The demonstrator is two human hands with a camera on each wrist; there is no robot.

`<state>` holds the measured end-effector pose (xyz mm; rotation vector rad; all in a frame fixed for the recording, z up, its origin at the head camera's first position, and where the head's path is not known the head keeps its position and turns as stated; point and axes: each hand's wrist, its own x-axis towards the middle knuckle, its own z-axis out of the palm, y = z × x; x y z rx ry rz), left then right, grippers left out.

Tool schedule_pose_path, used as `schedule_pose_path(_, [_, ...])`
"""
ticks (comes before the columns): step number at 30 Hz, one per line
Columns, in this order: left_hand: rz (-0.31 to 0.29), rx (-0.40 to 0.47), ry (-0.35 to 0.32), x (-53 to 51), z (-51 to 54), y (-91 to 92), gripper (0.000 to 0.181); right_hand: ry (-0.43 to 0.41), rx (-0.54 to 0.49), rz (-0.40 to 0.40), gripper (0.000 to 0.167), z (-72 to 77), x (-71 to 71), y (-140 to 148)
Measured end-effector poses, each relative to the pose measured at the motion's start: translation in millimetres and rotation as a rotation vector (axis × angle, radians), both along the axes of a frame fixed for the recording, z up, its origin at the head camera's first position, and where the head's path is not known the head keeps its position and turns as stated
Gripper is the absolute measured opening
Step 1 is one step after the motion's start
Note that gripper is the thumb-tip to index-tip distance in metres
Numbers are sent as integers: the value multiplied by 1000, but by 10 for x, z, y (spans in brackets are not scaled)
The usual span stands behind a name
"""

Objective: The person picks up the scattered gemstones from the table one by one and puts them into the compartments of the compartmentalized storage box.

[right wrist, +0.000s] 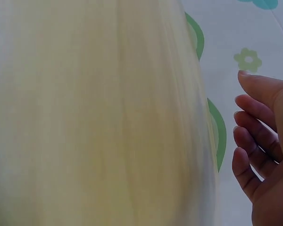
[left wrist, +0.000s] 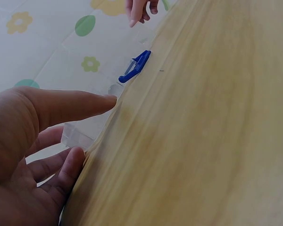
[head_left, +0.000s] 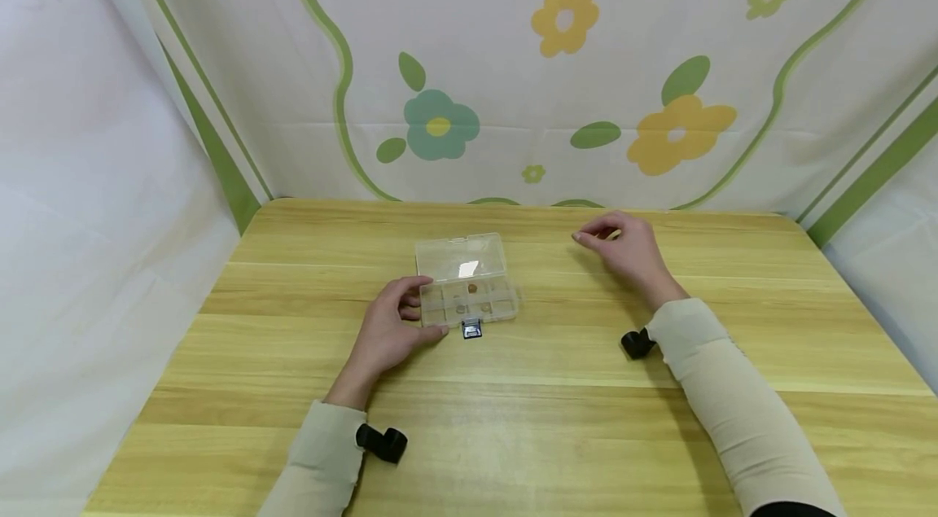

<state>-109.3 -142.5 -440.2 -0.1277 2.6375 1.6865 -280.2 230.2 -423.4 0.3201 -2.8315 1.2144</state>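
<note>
A clear plastic compartment box (head_left: 432, 313) lies on the table with its lid (head_left: 443, 256) folded back. My left hand (head_left: 390, 326) holds its left end, fingers at the side and thumb along the front corner. In the left wrist view the thumb (left wrist: 75, 106) lies near the box's edge. A blue latch (left wrist: 140, 67) sticks out from the front. Small brownish pieces (head_left: 472, 288) lie in some compartments, too small to make out. My right hand (head_left: 623, 248) hovers right of the box with curved fingers; its wrist view shows nothing between thumb (right wrist: 259, 87) and fingers.
The wood-grain table (head_left: 542, 435) reaches back to a white cloth (head_left: 506, 45) printed with flowers. More white cloth (head_left: 95, 199) hangs at the left side. Black wrist cameras (head_left: 392, 445) are strapped over both sleeves.
</note>
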Motion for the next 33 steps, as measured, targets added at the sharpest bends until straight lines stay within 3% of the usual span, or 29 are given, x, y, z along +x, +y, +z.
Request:
schedule_pose_path(11, [-3,-11,-3,2,3,-1,76,9,10,-39,35,-19,-34,146])
schedule_pose_path(23, [-2,-24,3,0,1,3,76,-80,-62,-147,54,-23,-65,337])
schedule_pose_path(33, [5,-6,-1,-4,9,8,76,-86,-53,-164,56,-49,-122,456])
